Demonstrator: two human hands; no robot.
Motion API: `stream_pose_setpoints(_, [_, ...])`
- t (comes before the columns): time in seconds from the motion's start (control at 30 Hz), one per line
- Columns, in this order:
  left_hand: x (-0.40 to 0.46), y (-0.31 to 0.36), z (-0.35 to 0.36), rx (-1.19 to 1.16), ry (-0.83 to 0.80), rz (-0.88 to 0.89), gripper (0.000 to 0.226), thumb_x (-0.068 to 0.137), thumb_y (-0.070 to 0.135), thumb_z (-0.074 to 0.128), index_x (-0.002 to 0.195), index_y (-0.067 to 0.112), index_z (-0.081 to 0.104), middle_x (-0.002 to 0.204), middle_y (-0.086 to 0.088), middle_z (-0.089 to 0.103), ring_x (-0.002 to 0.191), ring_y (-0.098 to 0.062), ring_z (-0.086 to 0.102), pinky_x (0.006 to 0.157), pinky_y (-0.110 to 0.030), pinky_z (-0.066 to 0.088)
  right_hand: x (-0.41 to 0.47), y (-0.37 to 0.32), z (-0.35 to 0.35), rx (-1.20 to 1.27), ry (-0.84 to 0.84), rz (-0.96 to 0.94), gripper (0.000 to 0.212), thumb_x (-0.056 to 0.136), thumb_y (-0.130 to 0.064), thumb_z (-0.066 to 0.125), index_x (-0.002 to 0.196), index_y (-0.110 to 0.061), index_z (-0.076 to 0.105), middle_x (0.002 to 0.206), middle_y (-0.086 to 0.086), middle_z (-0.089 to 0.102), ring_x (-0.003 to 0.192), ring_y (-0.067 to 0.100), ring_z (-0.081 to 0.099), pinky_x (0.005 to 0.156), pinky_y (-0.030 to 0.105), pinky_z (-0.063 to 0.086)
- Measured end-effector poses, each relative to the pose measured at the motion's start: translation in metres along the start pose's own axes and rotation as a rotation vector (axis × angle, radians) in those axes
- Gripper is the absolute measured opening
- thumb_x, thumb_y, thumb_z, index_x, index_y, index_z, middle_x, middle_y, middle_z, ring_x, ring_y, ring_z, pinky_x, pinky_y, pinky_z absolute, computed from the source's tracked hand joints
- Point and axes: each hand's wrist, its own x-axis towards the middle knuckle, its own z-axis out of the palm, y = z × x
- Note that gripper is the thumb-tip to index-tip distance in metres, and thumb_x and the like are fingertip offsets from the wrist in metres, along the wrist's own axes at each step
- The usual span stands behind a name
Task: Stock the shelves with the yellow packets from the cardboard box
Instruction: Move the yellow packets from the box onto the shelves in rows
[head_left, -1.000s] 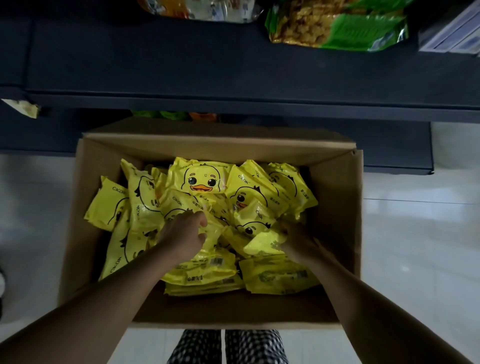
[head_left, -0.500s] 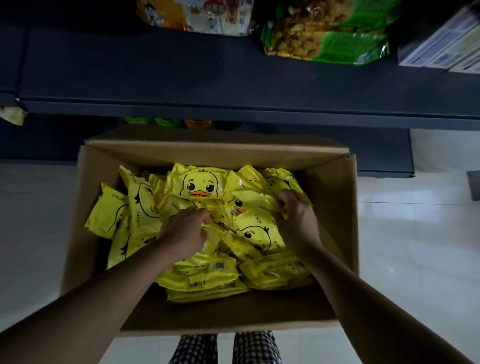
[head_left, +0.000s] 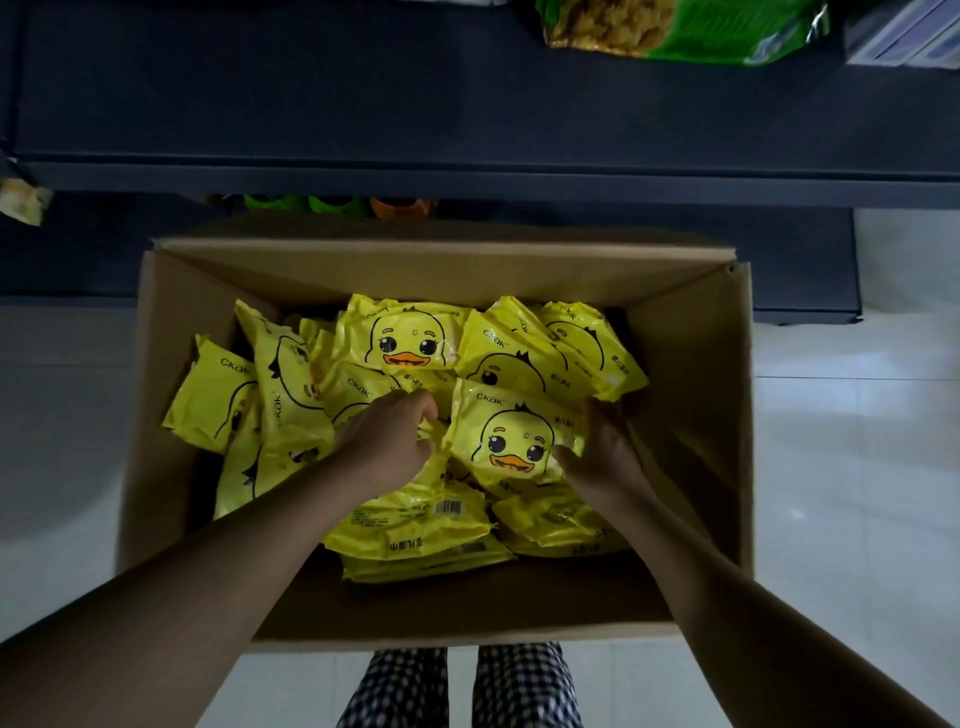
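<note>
On a pale tiled floor (head_left: 857, 467) before dark shelves (head_left: 467, 104), a cardboard box (head_left: 691, 364) holds glossy yellow duck-print packets (head_left: 405, 338) lying crosswise, left hand (head_left: 387, 439) and right hand (head_left: 597, 452) curled onto a face-up packet (head_left: 511, 436).

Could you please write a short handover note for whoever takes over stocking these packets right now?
Left hand: inside the cardboard box, fingers curled on the yellow packets near the middle of the pile.
Right hand: grips the right edge of a duck-face packet lying on top.
Box sits on the floor in front of the dark shelf, which is bare on its near part; a green snack bag lies further back.
Done: no yellow packet visible on the shelf.
Left: lift packets out and stock them.
</note>
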Motion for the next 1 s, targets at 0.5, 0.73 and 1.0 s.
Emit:
stream_pose_setpoints(0.5, [0.015, 0.008, 0.008, 0.044, 0.000, -0.008, 0.030, 0.087, 0.024, 0.064, 0.114, 0.021, 0.053, 0.123, 0.002, 0.059, 0.114, -0.019, 0.057, 0.088, -0.041, 0.050, 0.017, -0.012, 0.015, 0.062, -0.057, -0.047, 0.044, 0.094, -0.024, 0.054, 0.132, -0.007, 0.039, 0.114, 0.016, 0.063, 0.107, 0.029, 0.060, 0.076, 0.026, 0.043])
stream_pose_setpoints(0.73, [0.020, 0.035, -0.002, 0.082, -0.012, 0.031, 0.033, 0.087, 0.019, 0.063, 0.118, 0.017, 0.052, 0.125, -0.003, 0.058, 0.116, -0.023, 0.055, 0.090, -0.040, 0.049, 0.002, -0.027, -0.078, -0.085, 0.169, -0.168, 0.030, 0.099, -0.028, 0.043, 0.127, -0.016, 0.043, 0.080, 0.001, 0.056, 0.062, 0.013, 0.051, 0.054, 0.023, 0.036])
stream_pose_setpoints(1.0, [0.035, 0.088, 0.017, 0.232, 0.001, 0.165, 0.041, 0.089, 0.019, 0.060, 0.129, 0.024, 0.049, 0.134, -0.002, 0.053, 0.120, -0.024, 0.051, 0.091, -0.033, 0.045, -0.026, -0.029, -0.146, -0.285, 0.328, -0.332, 0.021, 0.101, -0.025, 0.035, 0.115, -0.014, 0.048, 0.080, 0.000, 0.051, 0.072, 0.021, 0.042, 0.090, 0.036, 0.032])
